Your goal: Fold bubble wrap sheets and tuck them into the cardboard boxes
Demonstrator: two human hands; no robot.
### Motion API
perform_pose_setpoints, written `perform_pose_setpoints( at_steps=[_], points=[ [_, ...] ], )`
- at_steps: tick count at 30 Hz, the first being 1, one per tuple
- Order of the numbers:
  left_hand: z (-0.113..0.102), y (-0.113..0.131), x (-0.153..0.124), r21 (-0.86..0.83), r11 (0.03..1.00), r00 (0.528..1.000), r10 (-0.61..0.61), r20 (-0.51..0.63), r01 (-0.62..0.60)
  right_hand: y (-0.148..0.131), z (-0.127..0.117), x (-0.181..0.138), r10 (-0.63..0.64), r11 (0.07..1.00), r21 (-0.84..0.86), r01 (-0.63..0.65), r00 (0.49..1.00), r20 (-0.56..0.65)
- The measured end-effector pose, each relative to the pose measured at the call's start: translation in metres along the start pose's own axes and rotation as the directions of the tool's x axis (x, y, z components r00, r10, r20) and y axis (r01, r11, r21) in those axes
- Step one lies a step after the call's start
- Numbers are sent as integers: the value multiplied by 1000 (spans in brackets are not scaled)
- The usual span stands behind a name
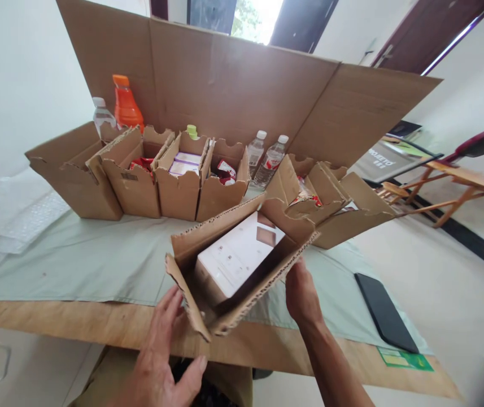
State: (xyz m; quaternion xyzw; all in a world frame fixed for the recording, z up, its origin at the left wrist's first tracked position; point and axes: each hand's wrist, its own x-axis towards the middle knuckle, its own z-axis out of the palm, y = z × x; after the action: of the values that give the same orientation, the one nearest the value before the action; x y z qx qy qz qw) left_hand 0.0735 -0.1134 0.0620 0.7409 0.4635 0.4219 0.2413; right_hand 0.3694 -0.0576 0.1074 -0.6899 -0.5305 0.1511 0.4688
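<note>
Open cardboard bin (201, 237), one: tilted, between the hands. White box (234, 257), one: inside it. Left hand (159, 339): fingers and thumb apart, at the bin's near end. Right hand (303, 294): at its right side; fingers hidden, closure cannot be told. Beyond the grip: row of bins (180, 196). Step, as judged: handling the bin; next move calls for support at both ends.

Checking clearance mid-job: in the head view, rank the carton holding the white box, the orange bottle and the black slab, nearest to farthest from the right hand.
From the right hand:
1. carton, close on its left
2. black slab, off to its right
3. orange bottle, far left, at the back
</note>
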Motion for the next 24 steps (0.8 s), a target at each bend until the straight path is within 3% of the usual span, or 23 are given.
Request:
perform_pose_setpoints(
  at_steps=[5,8,11,18,24],
  points=[
    [-11,-7,66,-36,999,999,18,-30,-19,6,-4,-42,26,994,108,-16,996,-85],
    [-11,-14,111,-74,997,1000,-7,15,8,10,0,-43,38,968,249,-15,995,-89],
    [-5,-28,136,-72,996,994,-38,99,46,16,4,-35,120,955,275,-111,993,-16],
    [16,-56,122,-76,995,988,-56,141,67,35,8,-36,277,929,225,-293,956,101],
    [19,-52,114,-39,998,979,-38,202,47,44,12,-49,388,889,251,-383,921,29]
  ],
)
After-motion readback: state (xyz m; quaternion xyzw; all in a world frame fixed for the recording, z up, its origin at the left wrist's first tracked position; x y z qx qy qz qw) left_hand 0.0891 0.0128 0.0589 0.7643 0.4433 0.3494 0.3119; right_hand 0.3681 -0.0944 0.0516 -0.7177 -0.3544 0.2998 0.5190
